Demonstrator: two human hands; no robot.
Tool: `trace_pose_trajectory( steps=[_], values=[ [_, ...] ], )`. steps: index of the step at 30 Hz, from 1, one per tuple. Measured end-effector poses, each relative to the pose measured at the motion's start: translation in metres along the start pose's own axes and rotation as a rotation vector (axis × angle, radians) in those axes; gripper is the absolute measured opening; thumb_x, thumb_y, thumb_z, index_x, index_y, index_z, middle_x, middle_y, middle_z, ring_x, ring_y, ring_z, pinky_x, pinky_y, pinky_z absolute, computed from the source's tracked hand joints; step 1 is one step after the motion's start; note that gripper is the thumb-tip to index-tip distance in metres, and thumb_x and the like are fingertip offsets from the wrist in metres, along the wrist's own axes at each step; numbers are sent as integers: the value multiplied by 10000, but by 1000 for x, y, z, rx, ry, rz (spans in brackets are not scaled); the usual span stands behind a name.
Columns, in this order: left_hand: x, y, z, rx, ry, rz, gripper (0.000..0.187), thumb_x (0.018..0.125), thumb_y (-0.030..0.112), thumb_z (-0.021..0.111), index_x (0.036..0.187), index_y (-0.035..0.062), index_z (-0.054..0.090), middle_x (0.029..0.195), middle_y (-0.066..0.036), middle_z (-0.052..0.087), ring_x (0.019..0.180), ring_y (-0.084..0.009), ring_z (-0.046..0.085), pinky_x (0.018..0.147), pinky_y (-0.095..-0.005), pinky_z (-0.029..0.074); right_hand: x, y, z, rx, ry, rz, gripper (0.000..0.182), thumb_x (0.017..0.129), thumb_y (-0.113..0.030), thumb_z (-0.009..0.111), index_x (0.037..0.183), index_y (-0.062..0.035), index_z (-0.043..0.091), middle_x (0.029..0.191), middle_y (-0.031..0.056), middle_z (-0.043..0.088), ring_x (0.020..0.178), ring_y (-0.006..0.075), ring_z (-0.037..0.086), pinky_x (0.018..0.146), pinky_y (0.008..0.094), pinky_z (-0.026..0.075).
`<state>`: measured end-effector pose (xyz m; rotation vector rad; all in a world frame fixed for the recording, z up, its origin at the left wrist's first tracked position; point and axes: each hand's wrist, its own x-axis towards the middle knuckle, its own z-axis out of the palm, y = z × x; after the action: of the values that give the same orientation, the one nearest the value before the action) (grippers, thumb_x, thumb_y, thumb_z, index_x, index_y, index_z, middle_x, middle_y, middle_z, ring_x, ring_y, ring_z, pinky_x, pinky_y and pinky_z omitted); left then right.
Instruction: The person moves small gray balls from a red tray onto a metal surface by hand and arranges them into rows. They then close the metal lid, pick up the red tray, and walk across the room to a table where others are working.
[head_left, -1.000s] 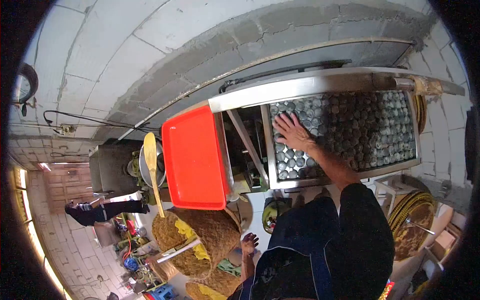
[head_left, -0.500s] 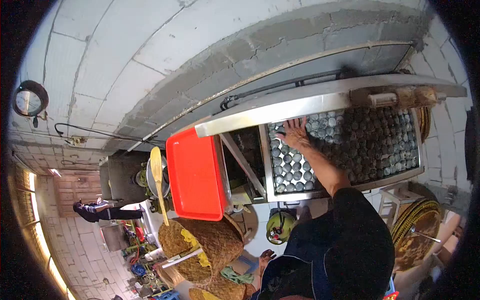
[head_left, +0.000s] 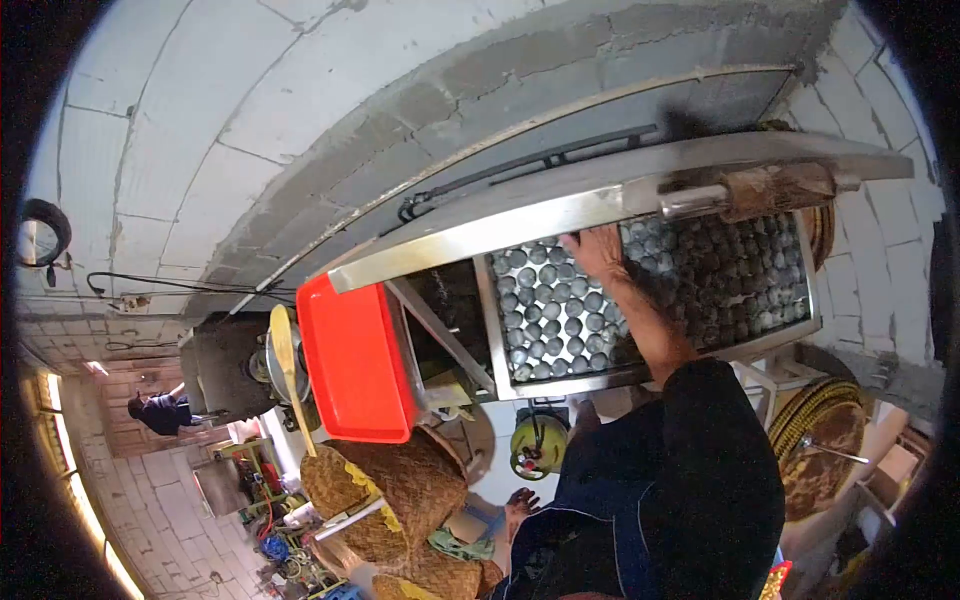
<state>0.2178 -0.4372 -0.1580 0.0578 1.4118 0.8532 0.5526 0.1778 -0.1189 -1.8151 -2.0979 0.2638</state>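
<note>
My right hand (head_left: 600,252) lies on the grey round balls (head_left: 550,312) that fill a metal-framed tray (head_left: 489,320). Its thumb sticks out to the left, and the other fingers reach under the steel edge (head_left: 490,240) of a raised panel, with their tips partly hidden. I see nothing gripped in it. Gaps show between the balls on the left, while those to the right sit closer and darker in shadow. Low in the view, my left hand (head_left: 520,502) hangs beside my dark clothing, fingers loosely apart, holding nothing visible.
A red plastic tray (head_left: 355,360) stands left of the metal tray. Beside it are a wooden paddle (head_left: 288,360) and woven baskets (head_left: 400,480). A green gas cylinder (head_left: 538,445) is on the floor below. Another person (head_left: 165,412) is far left.
My right hand has shifted rightward over the balls, and its fingers, spread before, are now partly under the steel edge. The whole view has swung slightly. The far person has moved.
</note>
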Motion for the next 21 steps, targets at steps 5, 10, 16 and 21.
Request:
trace_pose_trajectory(
  steps=[5, 10, 16, 21],
  values=[
    [-1, 11, 31, 71, 211, -132, 395, 954, 288, 581, 1282, 95, 476, 1226, -145, 588, 1029, -325, 628, 777, -456, 533, -15, 60, -8, -23, 46, 218, 783, 898, -616, 432, 1339, 29, 479, 1397, 246, 425, 1353, 417, 294, 1138, 603, 101],
    [-17, 43, 69, 241, 180, 32, 448, 927, 329, 634, 1268, 67, 509, 1100, -121, 645, 944, -268, 664, 720, -385, 548, -35, 118, -29, -268, 53, 241, 755, 882, -585, 472, 1342, 13, 486, 1409, 226, 423, 1336, 423, 311, 1112, 631, 163],
    [-10, 48, 77, 158, -25, 59, 427, 933, 321, 633, 1264, 80, 513, 1121, -125, 661, 932, -263, 671, 711, -374, 551, -51, 152, -66, -271, 222, 255, 801, 889, -656, 428, 1424, -61, 400, 1481, 210, 337, 1379, 413, 261, 1118, 648, 99],
    [-1, 59, 80, 92, 51, -195, 427, 927, 315, 645, 1260, 80, 519, 1084, -116, 674, 899, -259, 674, 699, -394, 552, -43, 158, -69, -94, 94, -30, 879, 882, -685, 409, 1479, -50, 293, 1540, 165, 258, 1449, 348, 146, 1112, 668, 56]
  ],
)
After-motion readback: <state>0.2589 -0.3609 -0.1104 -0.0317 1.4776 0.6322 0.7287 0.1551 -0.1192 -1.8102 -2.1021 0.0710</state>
